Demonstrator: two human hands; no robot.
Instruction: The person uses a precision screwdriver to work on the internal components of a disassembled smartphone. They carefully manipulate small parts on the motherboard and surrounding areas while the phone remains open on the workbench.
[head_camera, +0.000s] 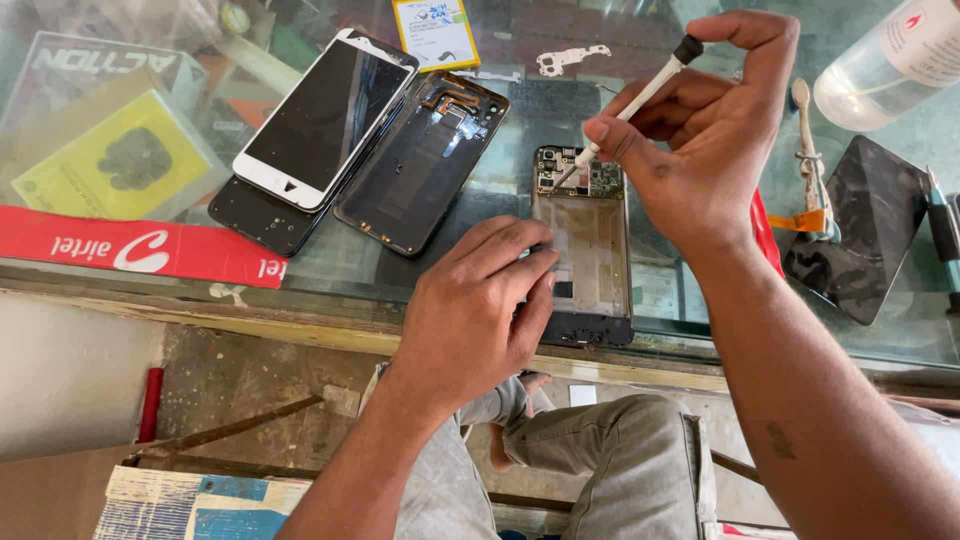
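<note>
An opened phone frame (590, 240) lies on the glass counter (480, 200), its circuit board bared at the top end. My left hand (480, 300) rests on the frame's left edge and holds it down. My right hand (700, 130) grips a thin white screwdriver (640, 95) with a black cap. The tool slants down, its tip on the board near the frame's top left corner.
To the left lie a white phone screen (325, 115), a black phone back cover (425, 160) and another dark panel. A small metal bracket (570, 60), a clear bottle (890, 60), a dark cloth (865, 230) and tools sit at the right. My knees are below the counter.
</note>
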